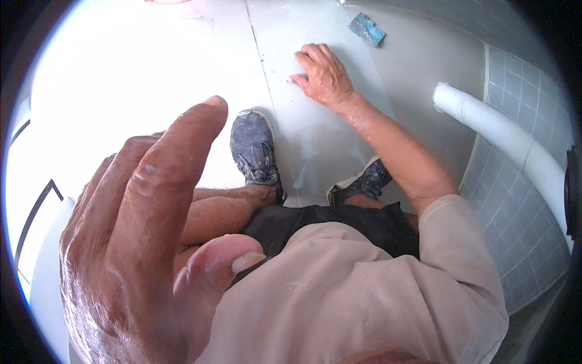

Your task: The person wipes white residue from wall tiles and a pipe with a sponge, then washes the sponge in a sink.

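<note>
My left hand [145, 206] is raised very close to the camera and fills the left side of the view. Its fingers stretch upward, the thumb stands apart from them, and nothing shows in its grasp. My right hand [324, 76] reaches forward over the pale floor [418, 67], back of the hand up. Its fingers bend loosely, with a gap between thumb and forefinger; I see nothing held, though the palm is hidden. Just beyond it, to the right, lies a small blue, grey-smeared scrap [367, 30], the object nearest that hand.
A white pipe [497, 121] curves along the right side, in front of a grey tiled wall [515, 212]. My dusty dark shoes [251, 142] stand on the floor, one beside a thin joint line. Strong glare washes out the left. Part of a pinkish thing [167, 1] shows at the top edge.
</note>
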Demonstrator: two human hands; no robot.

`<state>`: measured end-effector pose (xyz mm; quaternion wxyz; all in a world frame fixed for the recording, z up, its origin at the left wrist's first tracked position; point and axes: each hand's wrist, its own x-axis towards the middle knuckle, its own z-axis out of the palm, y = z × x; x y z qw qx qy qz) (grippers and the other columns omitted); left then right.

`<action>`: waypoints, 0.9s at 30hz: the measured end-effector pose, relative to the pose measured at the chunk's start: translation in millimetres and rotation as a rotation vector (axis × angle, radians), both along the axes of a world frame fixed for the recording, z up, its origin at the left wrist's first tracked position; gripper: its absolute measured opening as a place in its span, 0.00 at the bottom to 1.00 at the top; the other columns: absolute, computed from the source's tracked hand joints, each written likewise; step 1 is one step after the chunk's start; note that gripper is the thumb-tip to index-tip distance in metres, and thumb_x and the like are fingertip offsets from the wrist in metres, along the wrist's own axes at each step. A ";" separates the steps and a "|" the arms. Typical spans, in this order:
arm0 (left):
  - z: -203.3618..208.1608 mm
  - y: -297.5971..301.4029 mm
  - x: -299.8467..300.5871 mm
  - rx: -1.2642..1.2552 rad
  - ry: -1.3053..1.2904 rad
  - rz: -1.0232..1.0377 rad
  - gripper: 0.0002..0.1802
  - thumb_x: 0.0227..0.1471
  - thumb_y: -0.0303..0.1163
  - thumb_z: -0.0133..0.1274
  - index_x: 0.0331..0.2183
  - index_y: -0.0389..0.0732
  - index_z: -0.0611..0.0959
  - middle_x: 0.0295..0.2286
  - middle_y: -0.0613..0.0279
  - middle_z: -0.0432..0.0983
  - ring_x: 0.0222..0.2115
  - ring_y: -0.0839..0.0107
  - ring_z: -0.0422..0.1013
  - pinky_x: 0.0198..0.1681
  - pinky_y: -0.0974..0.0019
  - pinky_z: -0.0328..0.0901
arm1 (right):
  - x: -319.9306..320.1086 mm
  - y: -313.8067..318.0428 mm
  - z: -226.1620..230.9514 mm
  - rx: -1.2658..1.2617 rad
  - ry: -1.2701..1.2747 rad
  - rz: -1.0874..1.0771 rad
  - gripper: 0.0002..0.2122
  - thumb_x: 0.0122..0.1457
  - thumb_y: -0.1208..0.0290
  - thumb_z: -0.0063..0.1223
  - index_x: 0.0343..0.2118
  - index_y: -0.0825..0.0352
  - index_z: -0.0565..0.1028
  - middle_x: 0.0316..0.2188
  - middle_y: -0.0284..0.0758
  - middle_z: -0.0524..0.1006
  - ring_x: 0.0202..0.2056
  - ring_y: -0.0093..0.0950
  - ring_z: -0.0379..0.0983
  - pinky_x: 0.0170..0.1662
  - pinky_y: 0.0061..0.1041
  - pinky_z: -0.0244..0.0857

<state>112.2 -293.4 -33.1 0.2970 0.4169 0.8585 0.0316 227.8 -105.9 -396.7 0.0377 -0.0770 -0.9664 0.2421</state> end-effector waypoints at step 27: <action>-12.0 -16.9 -5.2 0.035 0.015 0.083 0.39 0.56 0.57 0.49 0.58 0.36 0.71 0.44 0.41 0.76 0.45 0.48 0.74 0.48 0.52 0.69 | -112.8 89.1 -47.7 -0.009 0.478 0.143 0.08 0.54 0.75 0.58 0.35 0.73 0.80 0.29 0.48 0.81 0.29 0.39 0.79 0.34 0.32 0.70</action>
